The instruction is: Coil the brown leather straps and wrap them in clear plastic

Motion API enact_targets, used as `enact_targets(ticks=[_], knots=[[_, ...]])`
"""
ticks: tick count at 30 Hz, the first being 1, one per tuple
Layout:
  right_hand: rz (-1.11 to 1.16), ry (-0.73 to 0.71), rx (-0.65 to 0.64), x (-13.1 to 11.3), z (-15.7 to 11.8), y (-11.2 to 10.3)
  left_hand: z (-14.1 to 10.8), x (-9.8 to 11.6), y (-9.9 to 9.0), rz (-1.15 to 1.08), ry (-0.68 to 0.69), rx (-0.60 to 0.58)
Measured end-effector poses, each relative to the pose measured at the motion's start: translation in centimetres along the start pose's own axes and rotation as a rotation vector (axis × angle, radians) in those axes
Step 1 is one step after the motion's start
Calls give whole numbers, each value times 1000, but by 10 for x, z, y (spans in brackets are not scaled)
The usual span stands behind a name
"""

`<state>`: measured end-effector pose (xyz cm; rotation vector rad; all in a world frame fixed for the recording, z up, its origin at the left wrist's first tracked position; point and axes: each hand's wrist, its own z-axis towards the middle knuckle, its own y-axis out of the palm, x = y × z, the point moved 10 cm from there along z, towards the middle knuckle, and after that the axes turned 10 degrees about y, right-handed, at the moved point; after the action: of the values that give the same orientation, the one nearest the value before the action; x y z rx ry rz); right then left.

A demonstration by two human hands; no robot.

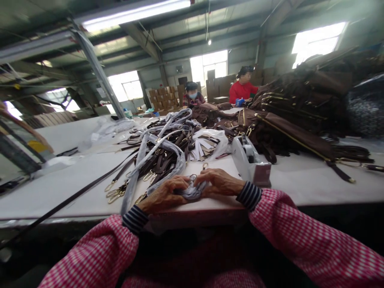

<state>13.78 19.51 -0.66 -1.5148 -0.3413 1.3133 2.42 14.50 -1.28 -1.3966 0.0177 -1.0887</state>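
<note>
Near the table's front edge, a folded strap in thin whitish wrapping (193, 193) is held between both hands. My left hand (168, 194) closes on its left side, with the thumb below and the fingers on top. My right hand (220, 183) grips the right side, its fingertips bent over the top. A metal ring or clasp shows between the fingertips, and a small gold-coloured clip (205, 166) sticks out just beyond them. Left of the hands lies a pile of dark brown straps (163, 160) with gold-coloured hooks (115, 193), some covered in pale wrapping (142, 160).
A white tape dispenser (244, 158) stands right of my right hand. Paper strips (201, 148) lie in a clear plastic bag (220, 140) behind. Dark brown bags (297, 108) with zips are heaped at the right. Two people (242, 90) sit across the white table (288, 176).
</note>
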Motion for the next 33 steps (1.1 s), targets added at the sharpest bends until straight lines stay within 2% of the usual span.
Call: enact_targets(ticks=[4,7,10,12,14,16,19,25,28,30,33], knots=[[82,2,-18,12,20,2,-2,13,-4,82,28,6],[119,9,36,13,24,5,0,27,-2,292,12,59],[162,12,104,12,21,8,3,26,7,471,-136,171],[205,6,112,13,20,9,3,21,11,483,-237,288],[255,-5,93,16,20,10,2,17,14,437,-269,391],[306,-12,71,20,21,11,2,15,15,363,-252,438],[366,-6,81,23,20,10,3,13,14,299,-232,426],[391,48,99,23,11,4,4,14,7,354,-213,366],[341,161,185,40,14,-22,-2,-2,-13,108,-312,496],[259,269,332,60,21,-52,-5,-20,-26,-281,-386,654],[62,413,539,88,40,-91,10,-42,-43,-842,-343,849]])
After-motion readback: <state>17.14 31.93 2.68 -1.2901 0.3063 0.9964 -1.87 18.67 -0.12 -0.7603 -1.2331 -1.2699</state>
